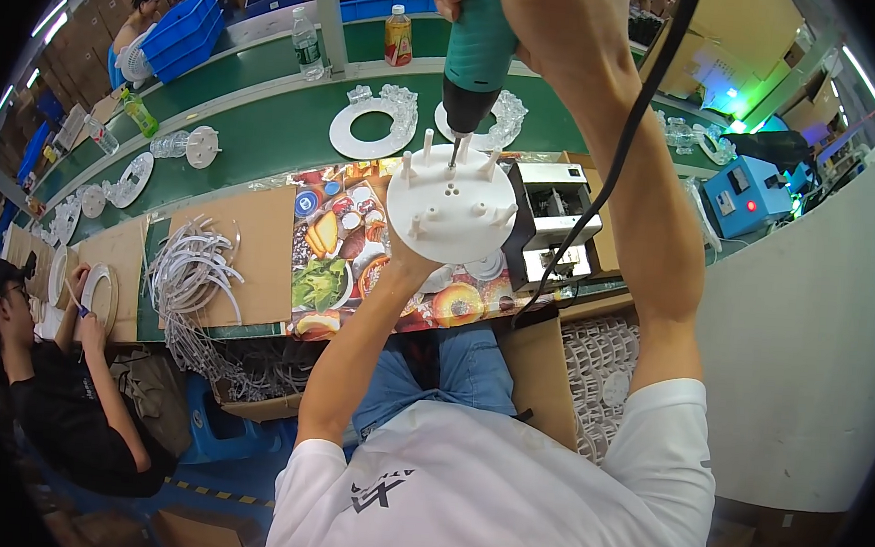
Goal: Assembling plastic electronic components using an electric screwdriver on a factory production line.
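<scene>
Presumably for steadiness, the left hand (pixel 414 260) supports the white disc (pixel 449 214) from below, over the food-print mat (pixel 321 286); its fingers are hidden, spread unclear. The right hand (pixel 563 25) has fingers clamped round the green drill (pixel 480 40), seemingly to aim its bit at the disc's pegged face.

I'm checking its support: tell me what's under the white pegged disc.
The left wrist runs beneath the white pegged disc, above the food-printed sheet. The disc covers its underside and most of the left hand, hiding the grip.
</scene>
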`<state>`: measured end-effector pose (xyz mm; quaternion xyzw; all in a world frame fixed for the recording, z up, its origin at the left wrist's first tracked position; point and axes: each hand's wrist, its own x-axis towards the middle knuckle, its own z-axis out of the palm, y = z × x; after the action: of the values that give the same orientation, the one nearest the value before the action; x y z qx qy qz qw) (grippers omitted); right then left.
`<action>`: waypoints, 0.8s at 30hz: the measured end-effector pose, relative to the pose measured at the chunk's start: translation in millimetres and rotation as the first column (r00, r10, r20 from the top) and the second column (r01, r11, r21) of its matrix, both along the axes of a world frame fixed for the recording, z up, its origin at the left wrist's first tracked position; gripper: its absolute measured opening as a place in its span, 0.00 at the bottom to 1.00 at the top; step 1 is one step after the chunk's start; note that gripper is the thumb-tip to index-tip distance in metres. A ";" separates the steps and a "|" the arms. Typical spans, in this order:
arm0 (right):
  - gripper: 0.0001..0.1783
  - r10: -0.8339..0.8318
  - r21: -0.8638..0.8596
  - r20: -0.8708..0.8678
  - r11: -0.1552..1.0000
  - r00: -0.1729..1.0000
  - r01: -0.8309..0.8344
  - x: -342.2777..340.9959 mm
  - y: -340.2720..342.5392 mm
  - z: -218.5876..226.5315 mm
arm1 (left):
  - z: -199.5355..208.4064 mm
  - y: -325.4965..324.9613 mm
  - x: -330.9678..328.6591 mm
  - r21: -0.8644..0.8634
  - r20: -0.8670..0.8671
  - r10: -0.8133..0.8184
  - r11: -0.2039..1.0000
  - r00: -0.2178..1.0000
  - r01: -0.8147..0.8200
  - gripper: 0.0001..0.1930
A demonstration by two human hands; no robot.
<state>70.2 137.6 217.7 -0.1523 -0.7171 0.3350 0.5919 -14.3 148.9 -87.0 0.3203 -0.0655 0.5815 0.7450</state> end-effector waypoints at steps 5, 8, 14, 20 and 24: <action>0.08 -0.030 -0.013 0.094 0.999 0.995 0.031 -2.2 -5.4 3.7 | 1.3 3.7 1.9 -0.033 0.121 -0.101 0.994 0.987 0.105 0.28; 0.09 0.083 -0.005 0.049 0.997 0.995 -0.083 -4.0 0.1 -0.6 | 2.8 2.9 1.6 0.030 0.111 -0.091 0.996 0.990 0.088 0.29; 0.11 0.119 0.014 -0.064 0.993 0.991 -0.118 6.8 -1.3 -6.4 | -5.9 2.1 -3.8 0.439 -0.520 0.637 0.770 0.568 -0.463 0.41; 0.16 0.258 0.098 -0.196 0.965 0.946 -0.243 123.5 -37.9 -24.3 | -8.3 9.8 4.4 0.725 -0.353 0.935 0.243 -0.045 -0.644 0.49; 0.18 -0.216 0.063 -0.090 0.973 0.972 0.222 144.1 -58.6 -118.2 | -3.1 2.2 -20.7 0.824 -0.373 0.917 0.258 -0.142 -0.504 0.53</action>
<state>214.3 79.0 99.6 -0.1950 -0.6825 0.2473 0.6595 -35.0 151.1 -90.1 0.6791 0.3887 0.6154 0.0950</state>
